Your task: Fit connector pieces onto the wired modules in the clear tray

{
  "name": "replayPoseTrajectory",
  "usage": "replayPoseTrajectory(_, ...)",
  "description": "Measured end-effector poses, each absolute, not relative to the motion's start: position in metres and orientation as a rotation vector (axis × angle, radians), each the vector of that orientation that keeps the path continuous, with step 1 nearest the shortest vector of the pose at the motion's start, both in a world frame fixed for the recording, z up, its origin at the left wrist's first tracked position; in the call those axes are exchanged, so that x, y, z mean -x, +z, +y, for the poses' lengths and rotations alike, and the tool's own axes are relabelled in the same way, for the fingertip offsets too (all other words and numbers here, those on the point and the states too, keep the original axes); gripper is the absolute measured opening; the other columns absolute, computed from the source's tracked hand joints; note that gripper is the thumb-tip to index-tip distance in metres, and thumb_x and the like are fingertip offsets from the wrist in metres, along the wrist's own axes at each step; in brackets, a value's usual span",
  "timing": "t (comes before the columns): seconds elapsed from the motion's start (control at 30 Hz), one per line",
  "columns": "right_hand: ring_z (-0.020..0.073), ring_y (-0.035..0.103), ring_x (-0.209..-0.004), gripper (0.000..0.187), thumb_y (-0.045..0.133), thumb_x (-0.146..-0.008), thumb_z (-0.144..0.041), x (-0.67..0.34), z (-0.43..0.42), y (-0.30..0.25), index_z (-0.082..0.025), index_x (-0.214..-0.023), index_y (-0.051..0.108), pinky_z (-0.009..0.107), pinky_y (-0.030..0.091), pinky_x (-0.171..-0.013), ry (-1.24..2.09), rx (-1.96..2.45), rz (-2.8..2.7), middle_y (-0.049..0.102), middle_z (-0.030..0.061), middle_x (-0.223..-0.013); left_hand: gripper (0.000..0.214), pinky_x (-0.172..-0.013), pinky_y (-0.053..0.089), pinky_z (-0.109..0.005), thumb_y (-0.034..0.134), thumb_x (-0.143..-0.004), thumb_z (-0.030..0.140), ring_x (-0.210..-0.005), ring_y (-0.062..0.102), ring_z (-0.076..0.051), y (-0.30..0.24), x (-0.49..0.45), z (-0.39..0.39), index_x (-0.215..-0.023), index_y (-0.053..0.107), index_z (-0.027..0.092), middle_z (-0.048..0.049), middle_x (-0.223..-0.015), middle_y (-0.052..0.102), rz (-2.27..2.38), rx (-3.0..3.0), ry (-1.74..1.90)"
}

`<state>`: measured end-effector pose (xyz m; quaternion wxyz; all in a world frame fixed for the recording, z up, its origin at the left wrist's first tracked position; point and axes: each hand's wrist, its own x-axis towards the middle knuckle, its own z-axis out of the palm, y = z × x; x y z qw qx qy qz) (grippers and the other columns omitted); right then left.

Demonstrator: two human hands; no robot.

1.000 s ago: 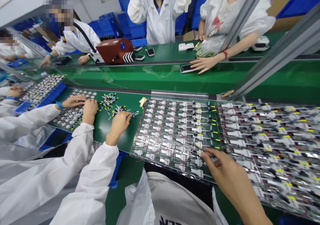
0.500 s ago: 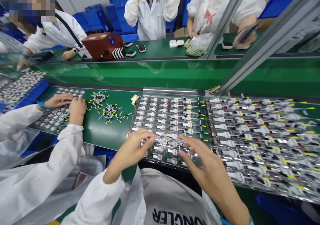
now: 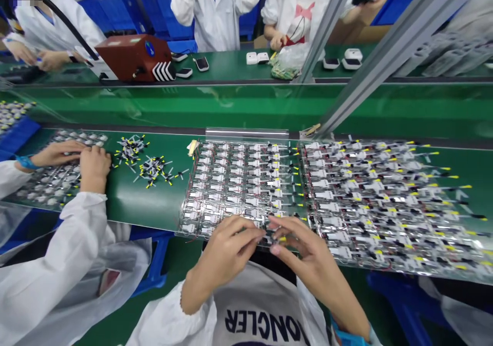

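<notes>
A red box (image 3: 133,57) stands on the far bench (image 3: 231,72), with a phone (image 3: 201,63), two white cases (image 3: 257,58) and a clear bag (image 3: 287,64) along it. At left, a co-worker's hands (image 3: 82,161) rest on a tray (image 3: 42,191), beside loose yellow-tipped parts (image 3: 148,167).

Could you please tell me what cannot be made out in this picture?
- Head view: whether the left hand or right hand grips anything; their fingers cover the spot.
- Near edge of the clear tray: hidden under both hands.
- Markings on the small parts: too small.
- The right-side tray: cut off by the picture's right edge.
</notes>
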<state>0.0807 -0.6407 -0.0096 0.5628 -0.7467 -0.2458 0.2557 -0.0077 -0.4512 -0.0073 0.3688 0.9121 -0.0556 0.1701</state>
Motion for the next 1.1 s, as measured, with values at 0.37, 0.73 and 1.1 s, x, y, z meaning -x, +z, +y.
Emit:
replayPoseTrajectory(0.37,0.0191,0.071,-0.096,0.018,0.056,-0.102,-0.032,-0.077,-0.646,-0.025,-0.027,-0.115,0.068,0.029,0.058,-0.083,0.328,1.992,-0.876,0.075,0.004,-0.107,0.015,-0.082,0.051,-0.031,0.056,-0.102,0.022,-0.09,0.061,-0.017,-0.032,0.006,-0.459,-0.111,0.069,0.02,-0.0042,-0.098,0.07,-0.129,-2.274,0.353)
replayPoseTrajectory(0.73,0.0172,0.063,-0.068,0.012,0.055,-0.1,-0.032,-0.088,-0.655,-0.038,-0.025,-0.099,0.064,0.027,0.052,-0.066,0.25,2.181,-0.807,0.07,0.0021,-0.09,0.04,-0.094,0.047,-0.036,0.054,-0.095,0.005,-0.118,0.05,-0.025,-0.058,-0.011,-0.414,-0.125,0.067,0.028,-0.0074,-0.121,0.061,-0.579,-2.769,0.018)
replayPoseTrajectory(1.1,0.0185,0.062,-0.067,0.016,0.044,-0.103,-0.031,-0.07,-0.639,-0.048,-0.024,-0.095,0.056,0.03,0.05,-0.065,0.407,2.217,-0.749,0.066,0.0018,-0.082,0.013,-0.088,0.046,-0.038,0.063,-0.095,0.017,-0.106,0.052,-0.025,-0.044,-0.023,-0.418,-0.107,0.063,0.02,-0.0082,-0.108,0.059,-0.781,-2.892,-0.008)
